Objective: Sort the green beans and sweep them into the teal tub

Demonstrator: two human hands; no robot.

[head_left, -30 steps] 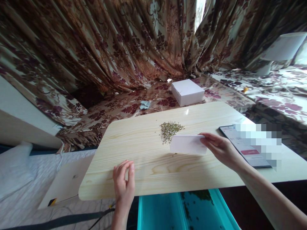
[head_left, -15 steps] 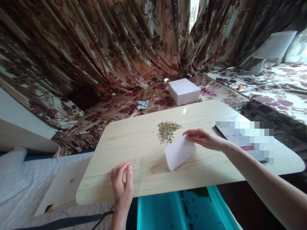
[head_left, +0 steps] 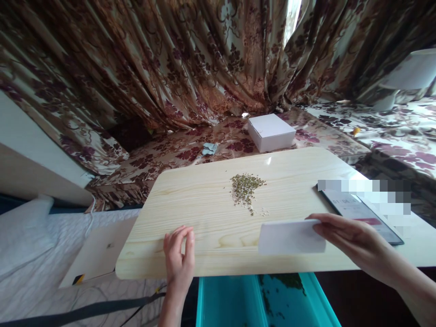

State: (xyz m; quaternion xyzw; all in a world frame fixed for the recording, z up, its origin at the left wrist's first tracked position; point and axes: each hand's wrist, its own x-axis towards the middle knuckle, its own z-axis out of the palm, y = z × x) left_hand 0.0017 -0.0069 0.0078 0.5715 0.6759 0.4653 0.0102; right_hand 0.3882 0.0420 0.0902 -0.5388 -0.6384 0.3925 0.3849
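Observation:
In my right hand, near the table's front right, is a white sheet of paper, pinched at its right end between thumb and fingers. The sheet is held along the front part of the table. Beyond it, a loose heap of small green-brown beans or seeds lies on the pale wooden table, with a few pale bits scattered at its near side. My left hand rests at the table's front left edge, fingers loosely bent, thumb a little apart, with nothing visible in it.
A turquoise bin with a divider sits below the front edge; its right compartment holds green bits. A tablet lies on the right. Behind the table are a white box and a folded grey-blue cloth.
My right hand has moved right and nearer with the paper, which now lies more level. A few bits trail nearer from the heap. My left hand stays at the edge; the view has shifted slightly.

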